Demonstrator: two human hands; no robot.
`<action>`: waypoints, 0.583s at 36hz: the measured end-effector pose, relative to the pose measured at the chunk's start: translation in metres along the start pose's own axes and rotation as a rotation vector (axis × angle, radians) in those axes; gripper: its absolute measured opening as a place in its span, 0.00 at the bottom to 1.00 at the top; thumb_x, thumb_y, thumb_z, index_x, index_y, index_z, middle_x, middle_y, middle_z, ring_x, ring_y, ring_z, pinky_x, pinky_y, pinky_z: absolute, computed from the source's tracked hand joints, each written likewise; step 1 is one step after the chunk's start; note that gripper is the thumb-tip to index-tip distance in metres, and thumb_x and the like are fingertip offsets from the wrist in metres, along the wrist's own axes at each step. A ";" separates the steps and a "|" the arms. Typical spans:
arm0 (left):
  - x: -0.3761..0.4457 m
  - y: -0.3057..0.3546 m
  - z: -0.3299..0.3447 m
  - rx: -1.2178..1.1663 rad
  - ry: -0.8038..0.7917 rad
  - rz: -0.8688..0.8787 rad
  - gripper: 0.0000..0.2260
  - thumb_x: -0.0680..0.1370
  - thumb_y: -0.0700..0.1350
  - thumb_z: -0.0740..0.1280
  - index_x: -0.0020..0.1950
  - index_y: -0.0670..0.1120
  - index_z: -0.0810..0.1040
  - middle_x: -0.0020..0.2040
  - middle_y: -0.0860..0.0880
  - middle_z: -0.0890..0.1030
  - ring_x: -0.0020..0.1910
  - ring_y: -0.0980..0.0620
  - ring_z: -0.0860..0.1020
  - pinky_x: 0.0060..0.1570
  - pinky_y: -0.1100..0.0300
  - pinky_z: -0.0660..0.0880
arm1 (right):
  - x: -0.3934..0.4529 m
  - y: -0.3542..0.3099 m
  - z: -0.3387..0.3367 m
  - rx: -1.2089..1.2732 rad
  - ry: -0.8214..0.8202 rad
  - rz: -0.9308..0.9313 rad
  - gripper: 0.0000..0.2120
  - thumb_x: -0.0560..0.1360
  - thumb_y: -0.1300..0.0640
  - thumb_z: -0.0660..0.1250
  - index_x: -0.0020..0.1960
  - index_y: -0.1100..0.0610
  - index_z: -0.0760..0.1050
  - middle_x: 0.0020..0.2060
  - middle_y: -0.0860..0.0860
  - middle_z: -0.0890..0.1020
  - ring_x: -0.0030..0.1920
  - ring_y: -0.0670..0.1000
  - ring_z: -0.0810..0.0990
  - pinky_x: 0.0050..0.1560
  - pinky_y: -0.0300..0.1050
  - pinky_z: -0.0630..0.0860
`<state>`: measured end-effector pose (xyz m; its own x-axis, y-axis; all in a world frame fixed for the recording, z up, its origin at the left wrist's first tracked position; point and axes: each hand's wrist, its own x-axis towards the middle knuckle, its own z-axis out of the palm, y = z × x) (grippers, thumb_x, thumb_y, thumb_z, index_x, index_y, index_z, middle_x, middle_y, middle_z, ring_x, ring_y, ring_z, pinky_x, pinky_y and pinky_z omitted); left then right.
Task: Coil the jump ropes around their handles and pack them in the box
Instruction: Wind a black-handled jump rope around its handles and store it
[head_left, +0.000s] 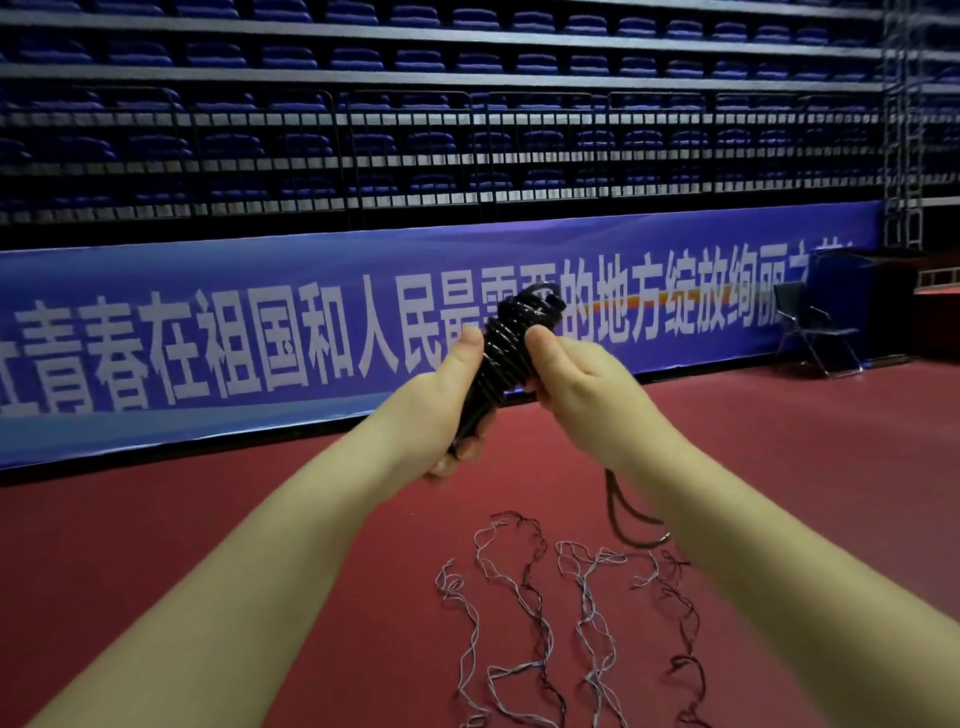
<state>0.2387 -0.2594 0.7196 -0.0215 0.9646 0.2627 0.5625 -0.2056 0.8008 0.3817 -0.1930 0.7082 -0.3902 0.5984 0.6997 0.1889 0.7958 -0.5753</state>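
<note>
Your left hand grips the lower end of the black rope bundle, and your right hand pinches its side at 3 o'clock. The bundle's held up in front of you, off the floor, w/ coils already wound round the handles.

Risks: the top loops at 12 o'clock look loose and bunched, so if your right thumb eases off they'll prob spring free and unwind. The loose tail hangs below your right wrist at 5 o'clock; it could snag your forearm or tangle in the thin ropes lying on the red floor at 6 o'clock.

No box in view, so you can't tell where to pack yet. Folding chair at 3 o'clock and banner behind are well apart, not in the way.
</note>
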 end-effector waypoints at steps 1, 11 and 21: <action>0.001 -0.001 0.001 0.046 0.016 -0.010 0.34 0.70 0.73 0.45 0.35 0.44 0.71 0.26 0.49 0.70 0.23 0.51 0.63 0.29 0.59 0.63 | -0.004 0.002 0.005 -0.001 0.035 0.019 0.23 0.83 0.47 0.49 0.31 0.51 0.65 0.25 0.44 0.72 0.26 0.42 0.68 0.31 0.38 0.60; -0.010 -0.011 0.029 0.849 0.292 0.108 0.26 0.74 0.66 0.40 0.34 0.49 0.66 0.32 0.52 0.72 0.37 0.48 0.74 0.35 0.55 0.65 | -0.027 0.025 0.030 0.150 0.057 0.246 0.23 0.77 0.31 0.47 0.36 0.46 0.68 0.29 0.42 0.70 0.29 0.41 0.66 0.32 0.40 0.59; -0.028 0.000 0.015 0.744 0.191 0.311 0.36 0.65 0.75 0.33 0.38 0.51 0.69 0.32 0.53 0.73 0.31 0.54 0.71 0.34 0.55 0.68 | -0.035 0.004 0.008 0.426 0.064 0.178 0.26 0.65 0.28 0.53 0.31 0.52 0.65 0.22 0.44 0.62 0.23 0.44 0.59 0.27 0.41 0.56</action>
<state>0.2518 -0.2838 0.7041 0.1227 0.8234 0.5540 0.9645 -0.2304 0.1289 0.3893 -0.2120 0.6782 -0.3259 0.7374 0.5916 -0.1441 0.5797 -0.8020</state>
